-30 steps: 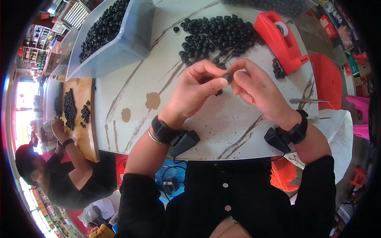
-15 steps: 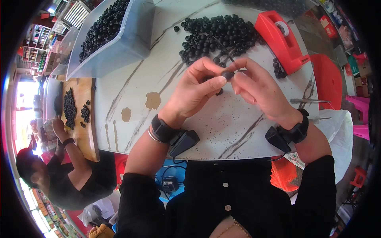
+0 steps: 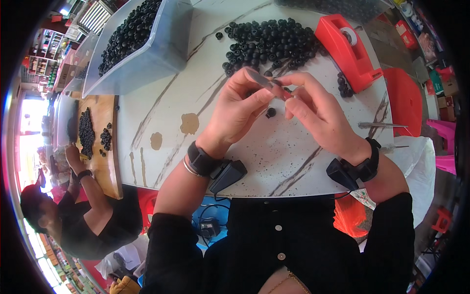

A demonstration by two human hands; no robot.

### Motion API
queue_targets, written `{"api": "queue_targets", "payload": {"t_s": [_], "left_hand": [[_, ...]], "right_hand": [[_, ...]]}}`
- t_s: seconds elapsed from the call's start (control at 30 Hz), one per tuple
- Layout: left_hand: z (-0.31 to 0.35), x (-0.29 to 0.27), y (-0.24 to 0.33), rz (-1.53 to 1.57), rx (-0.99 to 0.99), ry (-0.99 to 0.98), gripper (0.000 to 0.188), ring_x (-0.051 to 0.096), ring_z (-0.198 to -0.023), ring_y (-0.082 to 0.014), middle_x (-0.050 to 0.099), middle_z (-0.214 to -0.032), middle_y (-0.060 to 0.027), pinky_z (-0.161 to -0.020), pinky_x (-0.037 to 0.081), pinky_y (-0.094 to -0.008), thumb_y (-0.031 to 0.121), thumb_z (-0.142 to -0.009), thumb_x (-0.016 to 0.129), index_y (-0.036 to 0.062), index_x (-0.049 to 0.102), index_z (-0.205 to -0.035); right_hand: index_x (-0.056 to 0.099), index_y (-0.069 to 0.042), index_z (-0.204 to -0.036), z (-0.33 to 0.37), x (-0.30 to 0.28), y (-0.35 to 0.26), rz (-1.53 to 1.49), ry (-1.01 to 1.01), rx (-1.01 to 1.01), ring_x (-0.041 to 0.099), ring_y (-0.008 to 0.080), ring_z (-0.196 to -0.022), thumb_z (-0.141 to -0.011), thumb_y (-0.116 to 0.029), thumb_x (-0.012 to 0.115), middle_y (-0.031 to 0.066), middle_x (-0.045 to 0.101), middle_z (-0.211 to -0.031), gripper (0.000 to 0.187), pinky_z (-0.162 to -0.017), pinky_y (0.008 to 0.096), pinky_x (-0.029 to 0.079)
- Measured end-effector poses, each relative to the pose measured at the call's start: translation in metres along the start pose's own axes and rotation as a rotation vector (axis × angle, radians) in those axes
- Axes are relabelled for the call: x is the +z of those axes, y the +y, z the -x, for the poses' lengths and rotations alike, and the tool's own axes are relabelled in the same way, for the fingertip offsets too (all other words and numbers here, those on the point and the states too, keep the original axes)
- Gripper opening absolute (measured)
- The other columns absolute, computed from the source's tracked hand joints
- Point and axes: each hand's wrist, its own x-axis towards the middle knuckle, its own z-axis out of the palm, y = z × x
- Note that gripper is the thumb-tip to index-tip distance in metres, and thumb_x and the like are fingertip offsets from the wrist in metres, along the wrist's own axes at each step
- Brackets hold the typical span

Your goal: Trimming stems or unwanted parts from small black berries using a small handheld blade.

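My left hand (image 3: 241, 102) and my right hand (image 3: 313, 100) meet over the table, fingertips pinched together. A thin grey strip (image 3: 260, 78) lies across my left index finger and runs toward the right fingers, which are closed on it. Between the fingertips is a small round black bead, mostly hidden by the fingers. Just below them, a loose black bead (image 3: 270, 112) rests on the tabletop. Beyond my hands spreads a pile of black beads (image 3: 274, 41), each with a hole where that side shows.
A clear bin (image 3: 169, 61) full of black beads stands at left. At right are a red tape dispenser (image 3: 346, 54), a small bead cluster (image 3: 344, 85) and metal tweezers (image 3: 374, 125). Dark specks dot the white table (image 3: 235, 166). Another person (image 3: 93, 210) works at a wooden board (image 3: 110, 161).
The strip, which stuck up from my right fingers, now lies over my left index finger. The bead between my fingertips has become mostly hidden. My right hand has turned slightly.
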Motion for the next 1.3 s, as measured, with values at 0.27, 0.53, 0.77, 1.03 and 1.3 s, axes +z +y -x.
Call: {"api": "queue_targets", "payload": {"t_s": [0.27,0.53,0.77,1.03,1.3], "left_hand": [[0.0006,-0.0007,-0.0003,-0.028,0.027,0.012,0.013,0.057,-0.08,-0.0121,0.06,-0.091,-0.0081,-0.063,0.042,-0.0195,-0.003,-0.082,0.055,0.0069,0.049,-0.089],[0.0009,-0.002,-0.0029,-0.023,0.059,0.017,0.014,0.054,-0.076,-0.0099,0.06,-0.09,-0.0064,-0.063,0.041,-0.02,-0.004,-0.082,0.055,0.0068,0.05,-0.088],[-0.0002,0.0005,-0.0022,-0.056,0.035,0.014,0.009,0.049,-0.072,-0.0053,0.06,-0.093,-0.0064,-0.058,0.036,-0.0169,0.0,-0.082,0.057,0.0062,0.052,-0.087],[0.0011,0.0009,0.0052,0.111,-0.078,-0.053,0.01,0.052,-0.076,-0.0062,0.06,-0.093,-0.0056,-0.059,0.037,-0.0171,0.005,-0.085,0.055,0.0071,0.052,-0.094],[0.0018,-0.0034,0.0046,0.176,-0.123,-0.087,0.014,0.047,-0.069,-0.0045,0.058,-0.089,-0.0042,-0.057,0.035,-0.0163,0.017,-0.091,0.048,0.007,0.051,-0.1]], "right_hand": [[0.04,-0.003,-0.118,0.0006,0.0002,-0.0024,-0.023,-0.012,0.016,0.049,0.0065,-0.073,-0.09,-0.011,0.045,0.0019,0.052,-0.084,0.03,-0.066,0.0196,0.039],[0.041,-0.002,-0.117,0.0009,-0.0001,0.0005,-0.015,-0.013,0.014,0.048,0.0072,-0.073,-0.09,-0.01,0.045,0.0028,0.051,-0.09,0.029,-0.067,0.0204,0.039],[0.043,-0.004,-0.113,-0.0005,-0.0003,0.0001,-0.074,0.005,0.016,0.039,0.0027,-0.061,-0.092,-0.015,0.041,0.0007,0.049,-0.078,0.024,-0.055,0.0148,0.032],[0.041,-0.004,-0.114,-0.0012,-0.0008,-0.0019,-0.241,0.056,0.139,0.032,0.0008,-0.053,-0.093,-0.02,0.038,0.0003,0.048,-0.073,0.026,-0.049,0.0136,0.027],[0.04,-0.004,-0.117,-0.0008,-0.0006,-0.0008,-0.192,0.05,0.09,0.033,0.0009,-0.054,-0.093,-0.019,0.039,0.0002,0.048,-0.074,0.029,-0.05,0.0137,0.028]]}}
